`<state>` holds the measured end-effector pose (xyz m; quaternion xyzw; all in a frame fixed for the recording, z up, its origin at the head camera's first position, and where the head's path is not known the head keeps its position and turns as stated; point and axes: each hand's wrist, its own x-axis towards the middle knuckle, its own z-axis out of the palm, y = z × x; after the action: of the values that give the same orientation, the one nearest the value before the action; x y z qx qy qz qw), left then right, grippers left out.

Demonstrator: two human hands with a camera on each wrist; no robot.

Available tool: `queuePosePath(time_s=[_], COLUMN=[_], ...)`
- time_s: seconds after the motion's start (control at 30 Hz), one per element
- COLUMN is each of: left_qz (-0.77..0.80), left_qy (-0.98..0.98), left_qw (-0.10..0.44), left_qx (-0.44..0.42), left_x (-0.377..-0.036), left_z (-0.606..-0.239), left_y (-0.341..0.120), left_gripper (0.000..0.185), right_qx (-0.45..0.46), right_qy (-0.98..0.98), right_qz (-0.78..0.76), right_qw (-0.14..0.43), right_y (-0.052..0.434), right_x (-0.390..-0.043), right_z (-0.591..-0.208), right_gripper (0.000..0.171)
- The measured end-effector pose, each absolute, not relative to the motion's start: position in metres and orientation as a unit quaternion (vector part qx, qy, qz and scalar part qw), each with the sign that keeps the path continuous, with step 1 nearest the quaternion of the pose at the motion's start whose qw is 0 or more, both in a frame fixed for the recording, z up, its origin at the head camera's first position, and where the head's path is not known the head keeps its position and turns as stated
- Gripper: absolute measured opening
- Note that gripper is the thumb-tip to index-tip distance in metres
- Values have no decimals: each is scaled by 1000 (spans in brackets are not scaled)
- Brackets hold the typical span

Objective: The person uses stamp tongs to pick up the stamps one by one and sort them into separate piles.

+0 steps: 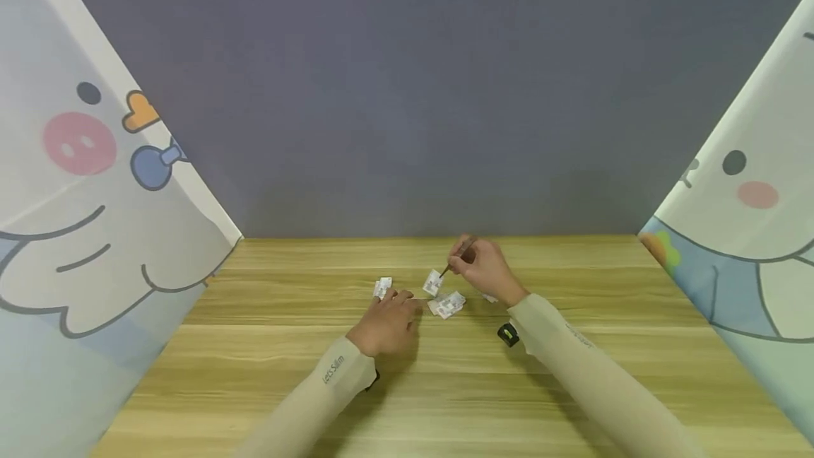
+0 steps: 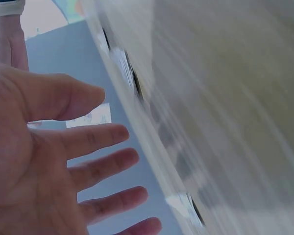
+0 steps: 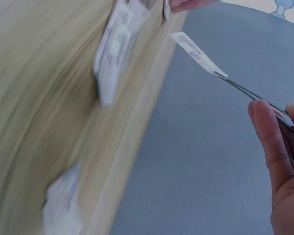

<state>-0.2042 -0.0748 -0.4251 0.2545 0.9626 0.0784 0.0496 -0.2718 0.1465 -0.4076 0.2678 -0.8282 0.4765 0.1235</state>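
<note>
My right hand (image 1: 483,268) pinches a pair of dark tweezers (image 3: 252,94) between thumb and fingers. Their tips grip one corner of a small white printed paper slip (image 3: 198,55), lifted off the table. Below it on the wood lies a loose pile of similar slips (image 1: 450,304). My left hand (image 1: 386,324) is at the left of that pile, its fingers spread and fairly straight, as the left wrist view shows, with nothing held. Just beyond its fingertips lies a smaller stack of slips (image 1: 383,286).
Another slip (image 1: 490,297) lies partly hidden under the right forearm. A wood-grain table (image 1: 305,274) runs back to a grey wall (image 1: 407,90). Cartoon-printed panels (image 1: 159,232) stand at both sides. A small black device (image 1: 508,334) is at the right cuff.
</note>
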Motion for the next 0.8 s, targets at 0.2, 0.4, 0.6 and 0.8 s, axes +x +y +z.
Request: queuePosePath(time_s=[0.2,0.4,0.6,0.8], left_qz=[84,85,78,80], left_qy=[969,976,979,978], left_qw=[55,51,65,79], left_qx=[227,195,175,173], left_x=[-209,-213,-216,-219], left_z=[-424,-423,-426,-431], left_y=[-98,-114,-121,-122], left_gripper=[43,45,47,42], right_qx=[278,273,268,259], right_qy=[-823,-816,-815,-844], right_qz=[486,504,513,470], right_qw=[101,71,28,14], right_y=[122,96,64,43], right_x=[-282,-293,-306,-318], right_z=[-411,-417,-424,-432], right_gripper=[5,9,10,11])
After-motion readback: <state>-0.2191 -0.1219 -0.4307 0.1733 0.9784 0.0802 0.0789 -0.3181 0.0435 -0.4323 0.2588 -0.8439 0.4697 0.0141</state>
